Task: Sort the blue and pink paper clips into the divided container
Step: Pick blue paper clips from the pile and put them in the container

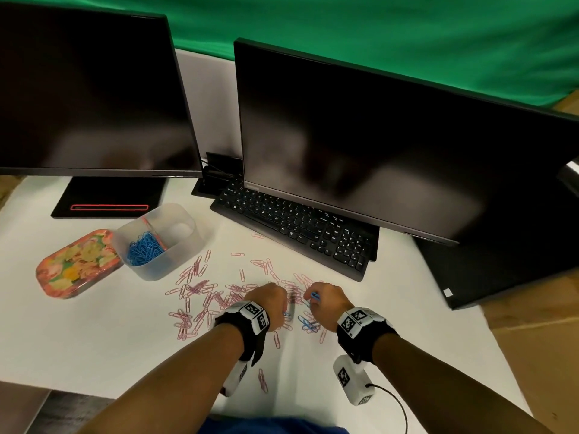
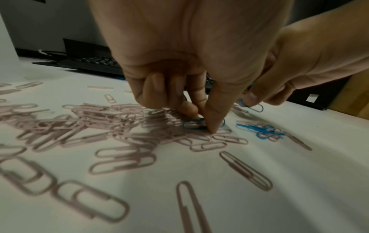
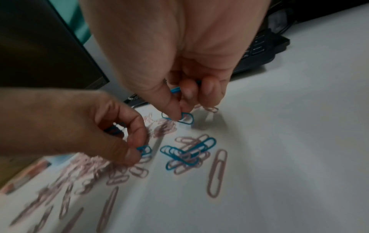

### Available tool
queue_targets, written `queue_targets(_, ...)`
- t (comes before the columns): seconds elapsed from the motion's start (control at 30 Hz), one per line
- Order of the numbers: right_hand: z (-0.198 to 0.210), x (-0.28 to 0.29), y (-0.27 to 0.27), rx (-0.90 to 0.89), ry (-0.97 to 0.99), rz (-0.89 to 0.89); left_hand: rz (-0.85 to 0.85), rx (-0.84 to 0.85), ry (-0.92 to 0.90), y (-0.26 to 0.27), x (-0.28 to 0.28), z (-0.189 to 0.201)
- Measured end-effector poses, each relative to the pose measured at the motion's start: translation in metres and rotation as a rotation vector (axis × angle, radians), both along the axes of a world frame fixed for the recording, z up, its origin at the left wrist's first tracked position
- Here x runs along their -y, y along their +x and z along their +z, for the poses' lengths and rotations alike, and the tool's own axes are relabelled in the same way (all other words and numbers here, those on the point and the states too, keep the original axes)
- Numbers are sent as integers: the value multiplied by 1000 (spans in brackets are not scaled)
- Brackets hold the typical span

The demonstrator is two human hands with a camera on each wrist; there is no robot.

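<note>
Many pink paper clips [image 1: 200, 292] lie scattered on the white table, with a few blue paper clips [image 1: 308, 324] [image 3: 187, 152] among them between my hands. My left hand [image 1: 272, 297] [image 2: 201, 121] pinches one blue clip [image 2: 192, 124] that lies on the table, thumb and forefinger on it. My right hand [image 1: 326, 303] [image 3: 179, 113] pinches another blue clip [image 3: 186, 118] at the table, and more blue clips [image 3: 175, 90] sit in its curled fingers. The translucent divided container [image 1: 191, 242] stands at the back left; its left compartment holds a heap of blue clips [image 1: 144, 249].
A floral tin [image 1: 76, 264] lies left of the container. A black keyboard [image 1: 297, 227] and two dark monitors [image 1: 94, 89] [image 1: 376, 145] fill the back. A flat black device [image 1: 501, 261] lies at the right. The table's front edge runs just below my forearms.
</note>
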State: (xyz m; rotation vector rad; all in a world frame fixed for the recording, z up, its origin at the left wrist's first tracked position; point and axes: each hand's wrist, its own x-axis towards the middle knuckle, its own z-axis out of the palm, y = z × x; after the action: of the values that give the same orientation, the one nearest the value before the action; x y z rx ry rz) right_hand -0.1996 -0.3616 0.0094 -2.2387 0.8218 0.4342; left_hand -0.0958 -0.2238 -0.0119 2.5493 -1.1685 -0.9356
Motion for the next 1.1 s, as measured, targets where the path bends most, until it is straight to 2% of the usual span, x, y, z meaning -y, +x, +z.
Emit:
queue_targets(0.13,1,10,-2,52,150,-54,83,-76,-96,5,-1,4)
queue_targets(0.23,4,14,-2,73,456,-307,192,-157,-201,8,-2,9)
queue_targets(0.3,4,17,-3,99,620,-501,272,-272,-255,5,0,12)
queue_targets(0.4,2,17,-8,100,800,-676,394,-510,-272,3,8,17)
queue_targets(0.53,6,19,-12,103,914,-754,613,-868,-306,4,14,19)
queue_targets(0.6,7,21,-15,86,928,-747,639,-931,-301,2,17,18)
queue_targets(0.63,7,22,-17,71,917,-731,597,-876,-282,-1,18,19)
queue_targets(0.77,4,26,-25,32,876,-717,120,-273,-157,-14,19,14)
queue_targets(0.83,5,26,-27,31,874,-738,-49,-105,-113,-19,17,6)
queue_targets(0.93,8,27,-28,47,881,-759,-144,18,-111,-22,17,-5)
queue_targets(1.1,12,27,-24,60,925,-800,-182,75,-133,-19,14,-5)
